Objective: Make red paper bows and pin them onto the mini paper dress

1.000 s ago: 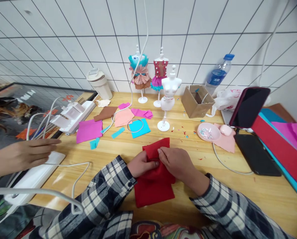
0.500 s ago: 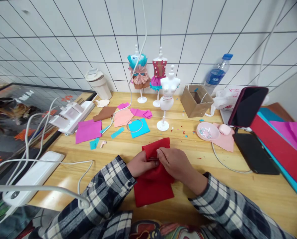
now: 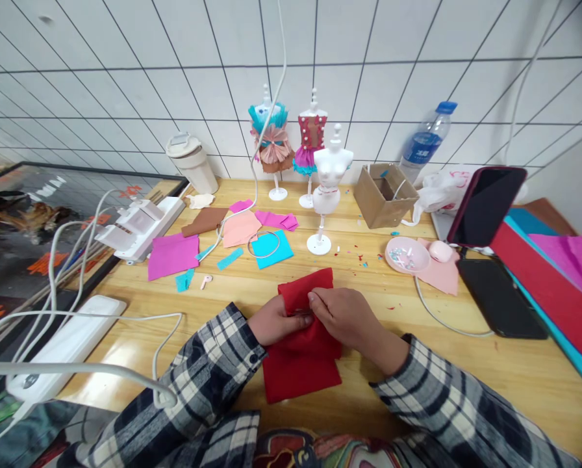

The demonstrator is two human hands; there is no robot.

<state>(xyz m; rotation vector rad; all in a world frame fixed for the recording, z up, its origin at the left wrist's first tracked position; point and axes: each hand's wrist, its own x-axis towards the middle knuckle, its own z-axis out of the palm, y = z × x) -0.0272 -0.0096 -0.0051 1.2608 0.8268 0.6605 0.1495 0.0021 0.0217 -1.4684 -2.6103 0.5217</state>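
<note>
A piece of red fabric [image 3: 301, 370] is folded over in front of me near the table's front edge. My left hand [image 3: 274, 320] grips it from the left, thumb on top and the other fingers hidden under the cloth. From the right, my right hand [image 3: 342, 315] closes on the fabric with thumb and fingertips pinched together. Between the two thumbs is a small light line, too small to name. Behind the cloth stands a bare white mini dress form [image 3: 327, 172]. Two dressed mini dress forms [image 3: 274, 140] [image 3: 313, 136] are behind it, near the tiled wall.
Fabric scraps [image 3: 174, 255] and a metal ring [image 3: 277, 245] lie left of centre. Rightward are a cardboard box [image 3: 381, 201], a pink dish [image 3: 408, 255] of small bits, a propped phone [image 3: 486, 205] and a black slab [image 3: 503, 299]. White cables [image 3: 101, 316] cross the left side.
Almost nothing differs. Both hands keep their hold on the red fabric in the same place, and the whole view has shifted very slightly.
</note>
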